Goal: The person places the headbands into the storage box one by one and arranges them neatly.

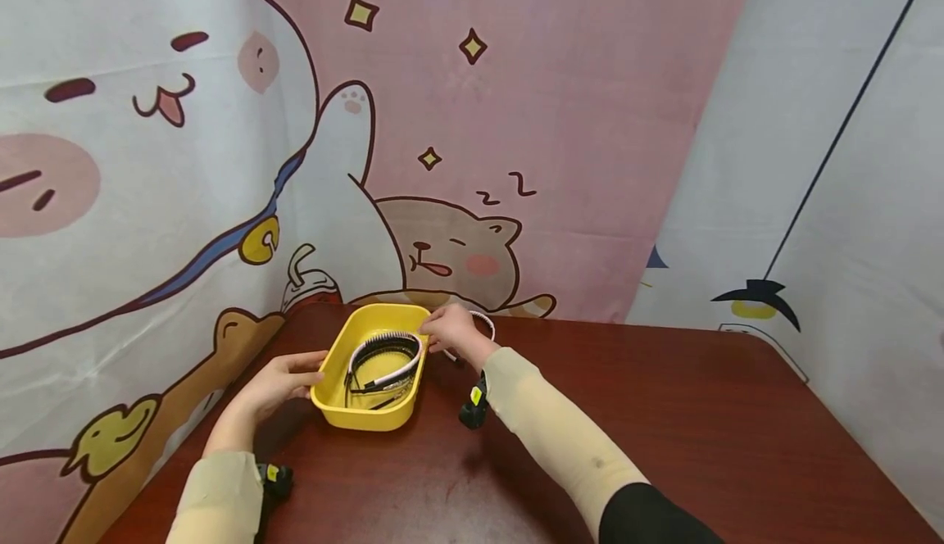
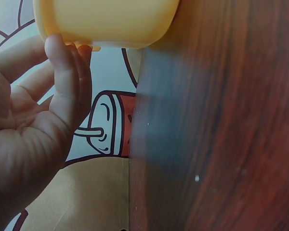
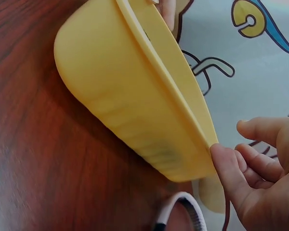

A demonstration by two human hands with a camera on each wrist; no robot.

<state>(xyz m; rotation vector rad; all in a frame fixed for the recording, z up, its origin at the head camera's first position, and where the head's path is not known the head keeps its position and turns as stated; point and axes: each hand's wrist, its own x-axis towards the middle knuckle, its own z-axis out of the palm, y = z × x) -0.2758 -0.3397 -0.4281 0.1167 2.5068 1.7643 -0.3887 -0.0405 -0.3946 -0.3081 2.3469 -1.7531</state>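
A yellow plastic basin [image 1: 365, 419] sits on the table between both hands. Inside it lie several hair headbands, among them a black toothed headband [image 1: 359, 353] and a pale pink-white one [image 1: 389, 377]. My left hand [image 1: 276, 384] holds the basin's left side, thumb and fingers at its edge in the left wrist view. At the far right corner my right hand [image 1: 453, 328] pinches the rim; in the right wrist view its index finger stands away from the basin. Behind that hand, a white headband [image 1: 484, 322] lies outside the basin, also seen in the right wrist view [image 3: 183, 204].
The dark red-brown wooden table [image 1: 627, 421] stretches to the right and toward me. A cloth [image 1: 575, 118] printed with cartoon animals hangs behind the table and along its left side. Small black wrist cameras sit below both hands.
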